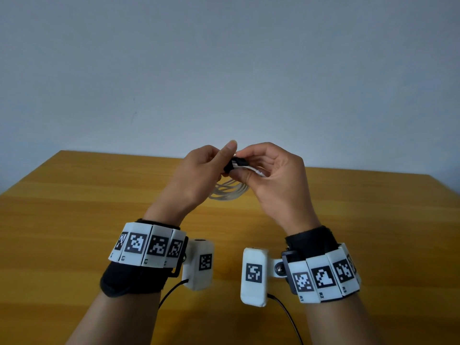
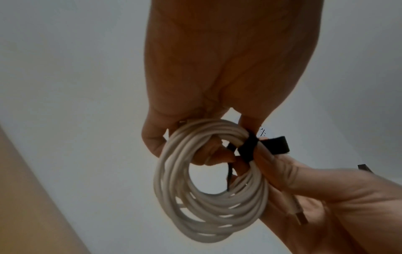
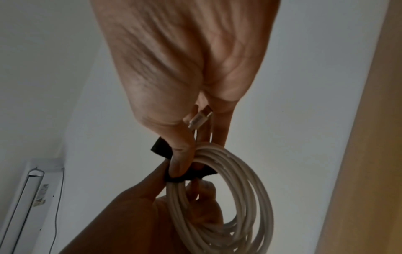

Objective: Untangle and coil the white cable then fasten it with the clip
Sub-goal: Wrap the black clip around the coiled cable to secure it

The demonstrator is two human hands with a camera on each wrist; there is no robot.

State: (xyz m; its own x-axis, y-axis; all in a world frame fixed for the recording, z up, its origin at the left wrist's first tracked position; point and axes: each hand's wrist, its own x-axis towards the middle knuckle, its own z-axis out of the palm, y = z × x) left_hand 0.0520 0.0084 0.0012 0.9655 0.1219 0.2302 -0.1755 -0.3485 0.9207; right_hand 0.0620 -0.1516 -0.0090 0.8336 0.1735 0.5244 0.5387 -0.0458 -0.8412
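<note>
The white cable (image 1: 230, 191) is wound into a coil (image 2: 208, 202) of several loops and hangs in the air above the table between both hands. A black strap clip (image 2: 250, 147) wraps round the coil's top; its free end (image 2: 276, 144) sticks out sideways. My left hand (image 1: 199, 170) grips the coil (image 3: 239, 197) with curled fingers, thumb up by the strap (image 1: 235, 163). My right hand (image 1: 271, 170) pinches the strap (image 3: 187, 175) and the bundle between thumb and fingers. A USB plug (image 3: 201, 118) lies against the right palm, also visible as the plug (image 2: 301, 219).
The wooden table (image 1: 74, 220) spreads below the hands, its far edge against a plain pale wall (image 1: 224, 70). Both wrists wear marker bands with white camera units (image 1: 254, 275) and thin black leads. An air conditioner unit (image 3: 32, 197) stands by the wall.
</note>
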